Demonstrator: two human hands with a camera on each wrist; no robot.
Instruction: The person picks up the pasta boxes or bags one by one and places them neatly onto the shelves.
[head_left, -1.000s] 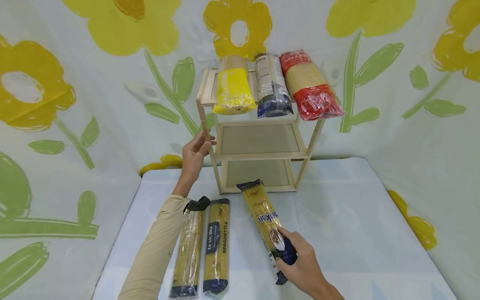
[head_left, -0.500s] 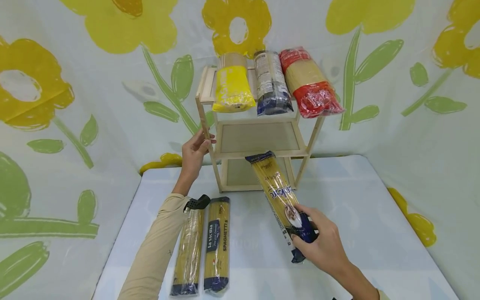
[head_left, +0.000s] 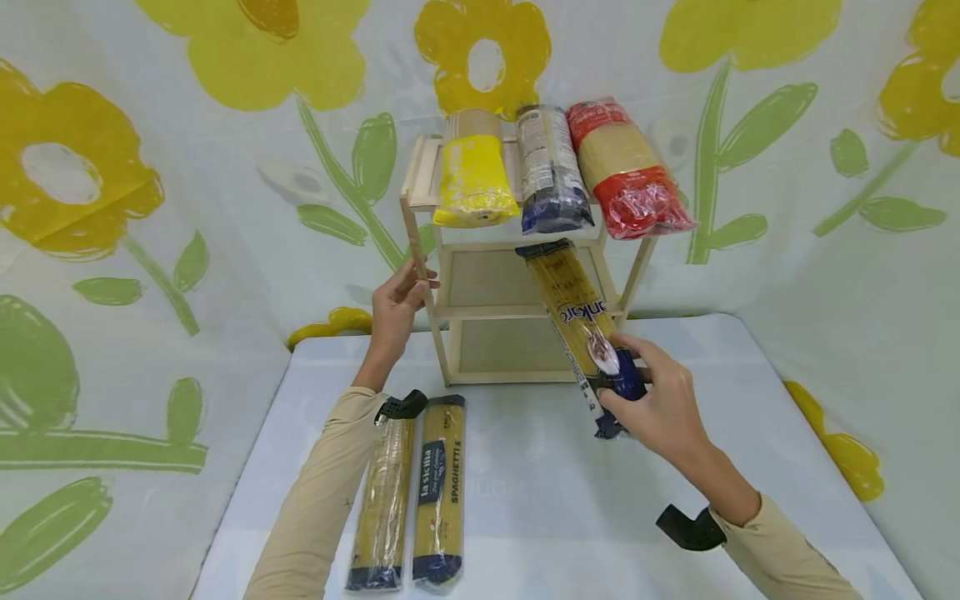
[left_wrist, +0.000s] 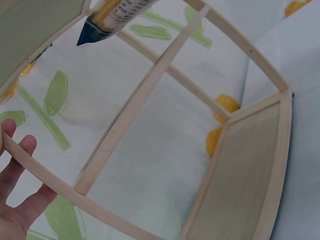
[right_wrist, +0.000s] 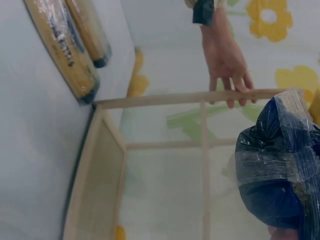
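**Spaghetti pack held at the middle shelf of a wooden rack**

On the near left of the worktop [head_left: 525, 500], two spaghetti packs [head_left: 412, 500] are laid side by side, lengthwise. Beyond them, the front left post of the wooden rack [head_left: 525, 310] is gripped by the left hand [head_left: 395, 310], with the fingers curled round the post. On the rack's top shelf, three bagged pasta packs [head_left: 551, 167] are seen, yellow, dark blue and red, with their near ends overhanging the edge. To the right, a long spaghetti pack [head_left: 573, 312] is clamped at its near, dark blue end by the right hand [head_left: 660, 408]; it is held off the worktop, tilted, its far end at the front of the middle shelf.
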